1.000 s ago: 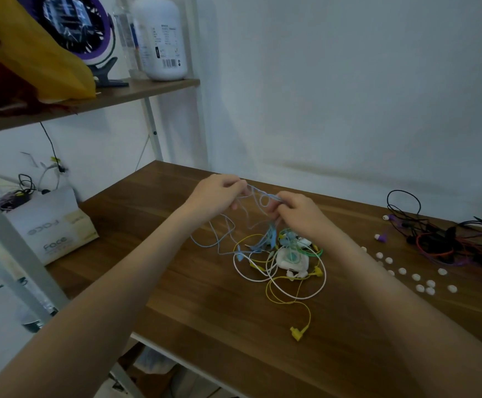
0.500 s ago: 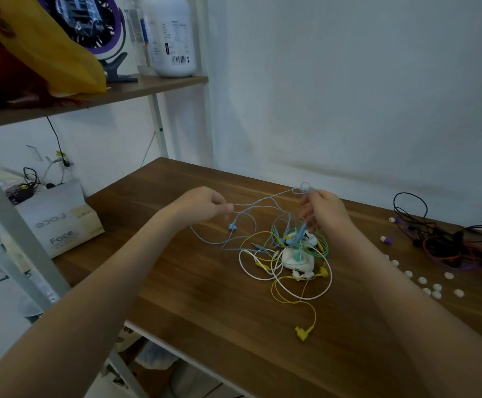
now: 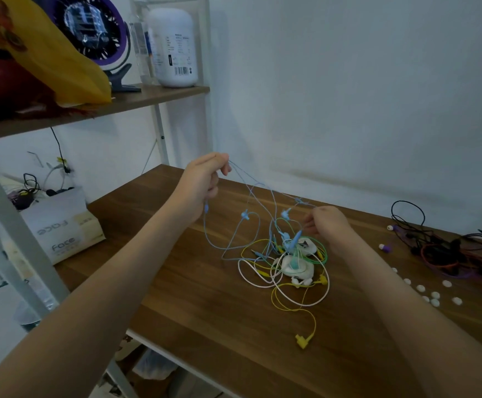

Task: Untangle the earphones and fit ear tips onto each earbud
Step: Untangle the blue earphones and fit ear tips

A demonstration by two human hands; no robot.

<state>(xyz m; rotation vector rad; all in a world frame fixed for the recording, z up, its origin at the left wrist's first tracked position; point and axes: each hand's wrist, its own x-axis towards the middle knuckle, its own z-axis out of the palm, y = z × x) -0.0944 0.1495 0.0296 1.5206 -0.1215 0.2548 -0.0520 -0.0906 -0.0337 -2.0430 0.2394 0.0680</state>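
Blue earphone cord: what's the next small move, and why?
Probably lift the right hand to draw the blue earphone cord up out of the pile of yellow, green and white earphones. The left hand pinches the cord held high and two blue earbuds hang free, but its lower strands run into that pile beside the right hand.

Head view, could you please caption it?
Left hand and right hand hold blue earphones above a tangle on the table.

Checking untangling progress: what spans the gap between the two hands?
Head view: a thin blue earphone cable stretches from the left hand to the right hand, two blue earbuds dangling beneath.
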